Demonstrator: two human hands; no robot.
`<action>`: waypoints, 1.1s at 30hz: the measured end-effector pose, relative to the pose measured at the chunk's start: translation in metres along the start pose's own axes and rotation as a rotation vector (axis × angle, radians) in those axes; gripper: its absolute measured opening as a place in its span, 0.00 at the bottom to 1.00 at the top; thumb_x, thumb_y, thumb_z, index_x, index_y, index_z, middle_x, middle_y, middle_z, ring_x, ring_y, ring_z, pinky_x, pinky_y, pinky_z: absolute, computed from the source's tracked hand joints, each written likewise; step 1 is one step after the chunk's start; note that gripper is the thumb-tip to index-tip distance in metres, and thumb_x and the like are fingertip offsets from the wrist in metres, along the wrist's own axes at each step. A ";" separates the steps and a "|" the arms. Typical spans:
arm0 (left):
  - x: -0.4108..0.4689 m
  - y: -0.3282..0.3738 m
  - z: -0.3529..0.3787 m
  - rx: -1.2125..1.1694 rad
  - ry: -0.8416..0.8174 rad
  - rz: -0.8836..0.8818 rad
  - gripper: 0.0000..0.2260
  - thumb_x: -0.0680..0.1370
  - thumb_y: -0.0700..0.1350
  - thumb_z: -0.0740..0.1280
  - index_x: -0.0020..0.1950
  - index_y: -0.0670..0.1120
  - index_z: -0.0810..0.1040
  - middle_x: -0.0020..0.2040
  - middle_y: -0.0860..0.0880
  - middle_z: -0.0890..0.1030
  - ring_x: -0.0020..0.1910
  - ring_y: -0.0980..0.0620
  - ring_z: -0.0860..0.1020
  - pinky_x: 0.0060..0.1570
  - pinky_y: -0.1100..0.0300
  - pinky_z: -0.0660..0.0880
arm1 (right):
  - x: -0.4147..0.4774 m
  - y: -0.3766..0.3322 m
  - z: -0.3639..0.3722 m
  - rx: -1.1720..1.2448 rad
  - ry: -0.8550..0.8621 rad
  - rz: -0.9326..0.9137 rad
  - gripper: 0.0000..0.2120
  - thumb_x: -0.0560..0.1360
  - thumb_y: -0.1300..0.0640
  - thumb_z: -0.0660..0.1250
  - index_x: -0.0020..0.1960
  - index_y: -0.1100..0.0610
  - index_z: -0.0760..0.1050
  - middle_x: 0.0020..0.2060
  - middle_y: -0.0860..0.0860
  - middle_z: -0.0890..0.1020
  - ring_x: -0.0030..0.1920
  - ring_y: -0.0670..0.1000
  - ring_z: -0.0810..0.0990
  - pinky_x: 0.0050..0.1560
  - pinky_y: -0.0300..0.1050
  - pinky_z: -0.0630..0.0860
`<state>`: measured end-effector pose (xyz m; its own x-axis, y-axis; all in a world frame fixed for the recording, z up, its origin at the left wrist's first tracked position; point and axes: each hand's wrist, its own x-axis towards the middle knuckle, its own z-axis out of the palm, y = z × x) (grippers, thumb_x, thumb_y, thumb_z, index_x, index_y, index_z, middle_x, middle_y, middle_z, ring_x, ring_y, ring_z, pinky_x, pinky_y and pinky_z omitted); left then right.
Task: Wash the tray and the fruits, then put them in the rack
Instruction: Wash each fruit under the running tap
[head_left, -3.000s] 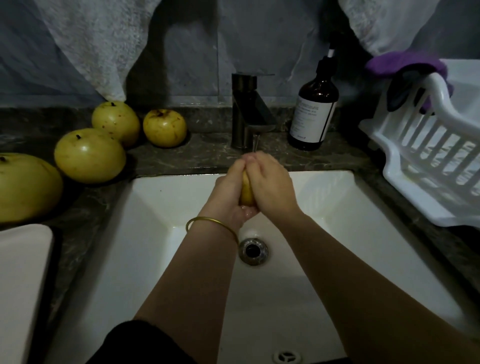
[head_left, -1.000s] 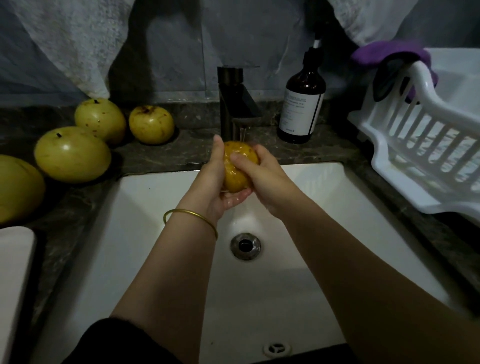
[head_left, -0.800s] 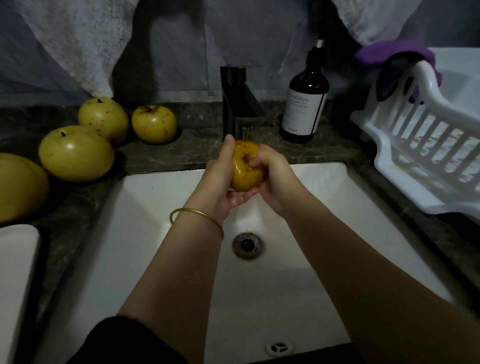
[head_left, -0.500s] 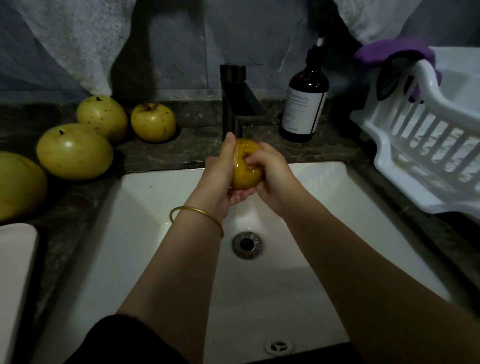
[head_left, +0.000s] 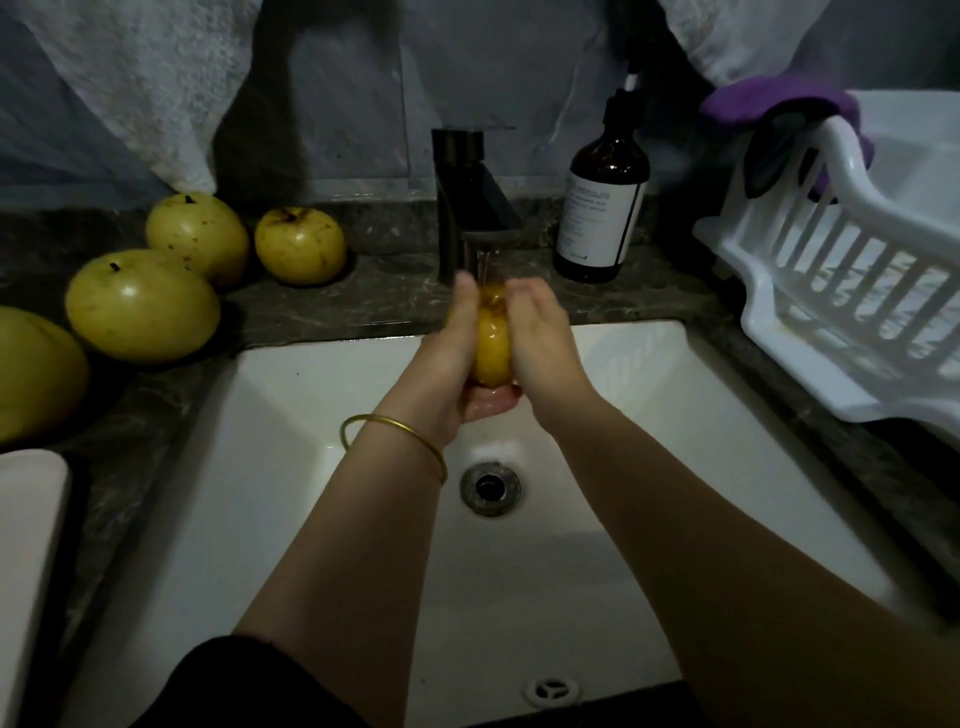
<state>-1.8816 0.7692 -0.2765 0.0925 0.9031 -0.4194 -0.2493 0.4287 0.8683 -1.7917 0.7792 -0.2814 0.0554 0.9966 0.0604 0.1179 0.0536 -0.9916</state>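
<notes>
Squarely under the tap (head_left: 470, 208), one yellow fruit (head_left: 493, 351) gripped between left hand (head_left: 448, 358) and right hand (head_left: 540, 345) (bottle (head_left: 602, 202) label illegible).

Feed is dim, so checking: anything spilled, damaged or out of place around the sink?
Nothing spilled or toppled. Left hand and right hand hold the small yellow fruit under the dark metal tap. Oddities: brown marks on the round yellow-green fruit nearest the tap, and a purple cloth draped over the white slatted plastic rack.

Yellow fruit (head_left: 493, 353) above sink (head_left: 311, 467), four fruits (head_left: 143, 306) on counter (head_left: 395, 301), white rack (head_left: 831, 291) right.
</notes>
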 end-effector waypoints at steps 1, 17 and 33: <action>-0.001 -0.001 0.002 0.025 -0.012 0.018 0.30 0.73 0.68 0.61 0.65 0.46 0.73 0.55 0.42 0.81 0.50 0.44 0.82 0.51 0.47 0.80 | 0.001 0.000 -0.001 0.018 0.032 0.021 0.09 0.82 0.47 0.52 0.59 0.47 0.66 0.48 0.47 0.73 0.49 0.48 0.74 0.53 0.49 0.74; -0.003 0.007 -0.002 -0.133 0.119 -0.049 0.32 0.77 0.69 0.48 0.57 0.42 0.72 0.40 0.39 0.82 0.41 0.43 0.81 0.58 0.50 0.76 | -0.001 -0.016 0.003 0.162 -0.094 0.114 0.17 0.81 0.56 0.58 0.70 0.53 0.68 0.66 0.58 0.71 0.65 0.60 0.71 0.61 0.53 0.73; -0.006 0.001 0.002 -0.053 -0.018 -0.057 0.20 0.76 0.61 0.62 0.58 0.47 0.77 0.47 0.45 0.81 0.42 0.50 0.80 0.36 0.60 0.77 | -0.007 -0.001 0.006 -0.513 0.093 -0.457 0.15 0.82 0.58 0.53 0.61 0.56 0.76 0.57 0.52 0.79 0.58 0.49 0.74 0.54 0.39 0.67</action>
<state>-1.8806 0.7638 -0.2729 0.1248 0.8777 -0.4627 -0.2936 0.4781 0.8278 -1.7980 0.7722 -0.2814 -0.0295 0.8702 0.4918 0.6027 0.4080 -0.6858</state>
